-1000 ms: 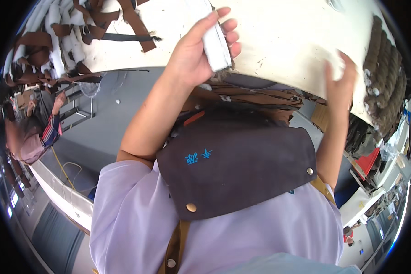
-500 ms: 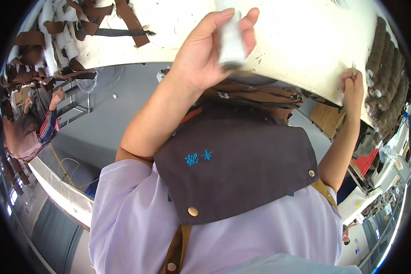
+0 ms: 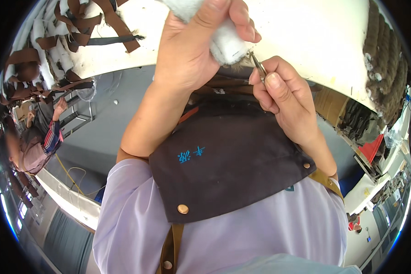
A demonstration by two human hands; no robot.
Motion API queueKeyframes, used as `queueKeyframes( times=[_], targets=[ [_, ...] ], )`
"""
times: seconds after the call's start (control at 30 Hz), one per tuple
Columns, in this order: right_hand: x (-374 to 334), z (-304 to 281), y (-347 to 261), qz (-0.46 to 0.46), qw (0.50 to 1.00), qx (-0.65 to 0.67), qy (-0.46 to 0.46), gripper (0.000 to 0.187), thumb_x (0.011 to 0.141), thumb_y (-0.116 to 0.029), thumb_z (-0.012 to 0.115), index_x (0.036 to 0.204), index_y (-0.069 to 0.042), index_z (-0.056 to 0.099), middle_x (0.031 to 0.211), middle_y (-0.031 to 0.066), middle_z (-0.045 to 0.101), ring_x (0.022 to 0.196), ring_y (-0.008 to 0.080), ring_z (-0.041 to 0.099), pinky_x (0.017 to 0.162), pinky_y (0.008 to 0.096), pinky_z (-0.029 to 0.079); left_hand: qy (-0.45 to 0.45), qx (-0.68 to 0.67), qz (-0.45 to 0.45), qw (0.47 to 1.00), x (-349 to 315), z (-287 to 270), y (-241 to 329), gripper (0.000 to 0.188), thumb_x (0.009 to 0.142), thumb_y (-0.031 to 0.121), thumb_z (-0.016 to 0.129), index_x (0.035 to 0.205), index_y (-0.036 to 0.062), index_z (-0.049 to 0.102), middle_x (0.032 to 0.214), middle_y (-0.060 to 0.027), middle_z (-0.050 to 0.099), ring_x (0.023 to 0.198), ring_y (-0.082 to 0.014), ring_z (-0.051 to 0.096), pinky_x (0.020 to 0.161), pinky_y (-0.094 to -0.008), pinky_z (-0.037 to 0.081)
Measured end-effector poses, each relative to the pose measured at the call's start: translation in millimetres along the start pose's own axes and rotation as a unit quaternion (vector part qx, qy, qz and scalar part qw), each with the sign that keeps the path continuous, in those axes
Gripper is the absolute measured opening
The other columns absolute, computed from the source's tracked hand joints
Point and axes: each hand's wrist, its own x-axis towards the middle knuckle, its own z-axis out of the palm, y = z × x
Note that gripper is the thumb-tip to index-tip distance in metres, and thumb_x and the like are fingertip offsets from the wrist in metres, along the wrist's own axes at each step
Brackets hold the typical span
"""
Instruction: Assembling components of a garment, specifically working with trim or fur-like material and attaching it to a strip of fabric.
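My left hand (image 3: 180, 57) is closed around a soft white roll (image 3: 227, 43), held over the near edge of the pale table. A fringe of light brown fur (image 3: 238, 66) sticks out at the roll's lower end. Pinched between the thumb and fingers of my right hand (image 3: 287, 93) is a slim metal pair of tweezers (image 3: 257, 65). Its tip meets or nearly meets the fur at the end of the roll; exact contact is too small to tell.
Brown furry rolls (image 3: 388, 68) lie along the pale table's (image 3: 306, 32) right side. White rolls with brown strips (image 3: 45, 43) are heaped at the far left. Below the table edge sits brown material (image 3: 223, 86). Another person (image 3: 32, 146) works at the left.
My right hand has come left from the table's right side, bringing the tweezers to the white roll. My left hand and the roll have shifted slightly left and look larger.
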Motion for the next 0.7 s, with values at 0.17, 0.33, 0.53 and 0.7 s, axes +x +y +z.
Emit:
queueKeyframes(
  times=[0.17,0.33,0.53,0.7],
  targets=[
    [5,8,2,-0.011,0.999,-0.018,0.038,0.019,0.093,-0.019,0.048,0.089,-0.001,0.053,0.067,-0.0022,0.046,0.060,0.0042,0.039,0.053,0.0187,0.033,0.017,0.039,0.032,0.999,-8,10,6,0.024,0.095,0.025,0.041,0.113,0.0096,0.042,0.067,-0.0002,0.048,0.057,-0.0131,0.052,0.072,-0.0372,0.048],
    [8,11,2,0.057,0.997,0.053,0.018,0.015,0.088,-0.017,0.056,0.085,-0.002,0.054,0.067,-0.0029,0.049,0.059,0.0034,0.041,0.053,0.0186,0.033,0.028,-0.002,0.029,0.999,-11,13,6,0.023,0.096,0.031,0.037,0.101,0.0109,0.046,0.056,0.0025,0.040,0.046,-0.0097,0.042,0.073,-0.0337,0.048],
    [15,15,4,0.038,0.998,0.039,0.028,0.013,0.087,-0.012,0.058,0.082,-0.003,0.049,0.067,-0.0020,0.050,0.060,0.0029,0.043,0.054,0.0187,0.034,0.091,-0.006,-0.020,0.996,-13,24,-2,0.029,0.096,0.035,0.036,0.084,0.0102,0.047,0.048,0.0032,0.033,0.041,-0.0091,0.034,0.069,-0.0278,0.046],
    [18,21,10,-0.023,0.996,0.027,0.077,0.015,0.088,-0.007,0.054,0.092,-0.003,0.040,0.071,0.0008,0.052,0.063,0.0040,0.045,0.056,0.0196,0.036,0.128,0.016,-0.034,0.991,-15,18,-12,0.031,0.096,0.035,0.037,0.079,0.0093,0.044,0.048,0.0029,0.034,0.042,-0.0095,0.036,0.070,-0.0265,0.044]
  ],
)
